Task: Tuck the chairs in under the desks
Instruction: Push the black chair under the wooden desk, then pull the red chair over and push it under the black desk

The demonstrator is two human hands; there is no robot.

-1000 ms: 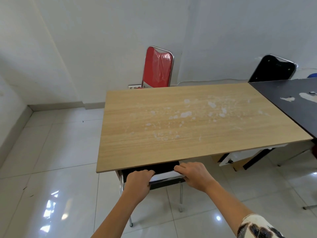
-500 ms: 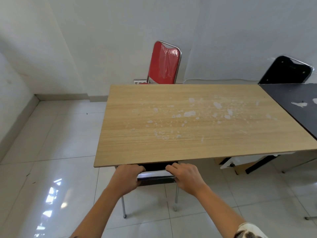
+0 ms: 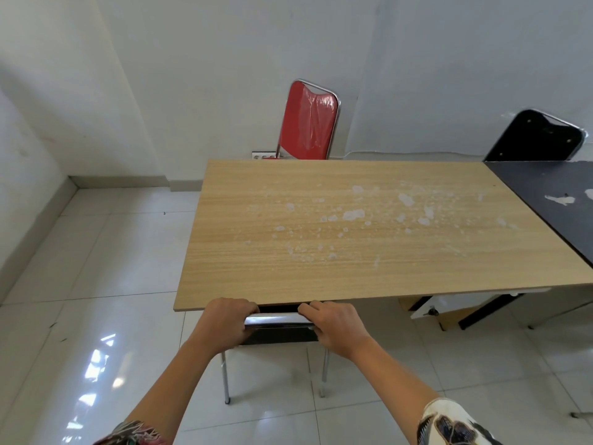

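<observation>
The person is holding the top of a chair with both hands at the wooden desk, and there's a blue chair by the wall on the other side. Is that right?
Nearly. The chair by the wall is red, not blue, as the head view shows. The rest holds: the left hand and the right hand both grip the top of the near chair at the edge of the wooden desk.

Both arms were stretched forward. The left hand (image 3: 228,322) and the right hand (image 3: 333,324) were closed, knuckles up, side by side.
</observation>
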